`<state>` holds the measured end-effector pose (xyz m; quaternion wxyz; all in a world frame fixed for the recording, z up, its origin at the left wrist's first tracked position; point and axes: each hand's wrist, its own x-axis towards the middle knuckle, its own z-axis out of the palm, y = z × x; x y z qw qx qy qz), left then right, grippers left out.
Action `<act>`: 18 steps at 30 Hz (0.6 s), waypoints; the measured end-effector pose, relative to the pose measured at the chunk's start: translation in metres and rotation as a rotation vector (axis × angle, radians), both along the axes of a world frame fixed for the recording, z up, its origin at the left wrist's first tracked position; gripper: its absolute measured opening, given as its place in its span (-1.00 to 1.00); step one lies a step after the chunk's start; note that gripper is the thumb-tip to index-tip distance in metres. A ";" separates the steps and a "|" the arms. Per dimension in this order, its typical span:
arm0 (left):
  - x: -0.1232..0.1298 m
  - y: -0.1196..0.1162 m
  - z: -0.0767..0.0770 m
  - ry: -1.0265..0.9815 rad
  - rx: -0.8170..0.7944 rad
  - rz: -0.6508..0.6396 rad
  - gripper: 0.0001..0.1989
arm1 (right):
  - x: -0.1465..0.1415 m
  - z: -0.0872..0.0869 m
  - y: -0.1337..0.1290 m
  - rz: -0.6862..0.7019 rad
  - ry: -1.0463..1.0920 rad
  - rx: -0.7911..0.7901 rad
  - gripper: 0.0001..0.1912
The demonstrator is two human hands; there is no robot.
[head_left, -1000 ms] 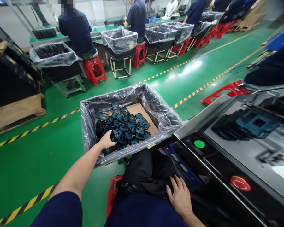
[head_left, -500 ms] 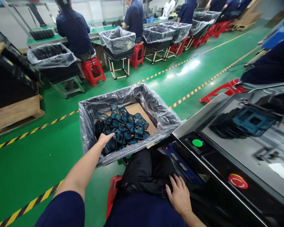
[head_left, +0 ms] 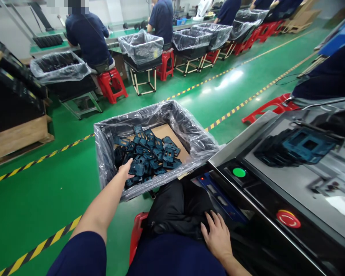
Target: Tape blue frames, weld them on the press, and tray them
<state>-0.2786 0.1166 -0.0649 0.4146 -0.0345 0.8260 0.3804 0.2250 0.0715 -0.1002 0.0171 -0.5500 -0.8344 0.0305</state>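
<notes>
Left hand [head_left: 124,171] lies open on a dark blue plastic frame [head_left: 137,168] among others in the plastic-lined bin [head_left: 103,153], right hand [head_left: 214,237] spread on black cloth [head_left: 175,207] on the lap; pulling a snagged frame could tear the thin liner.

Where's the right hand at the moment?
In the head view, the right hand is at the lower right, at the edge of the black cloth on the person's lap, just below the machine's black panel with its green button.
</notes>
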 end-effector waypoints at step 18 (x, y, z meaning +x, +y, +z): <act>-0.001 -0.015 -0.002 0.215 -0.265 -0.166 -0.60 | 0.000 0.000 0.000 0.004 0.009 -0.016 -0.47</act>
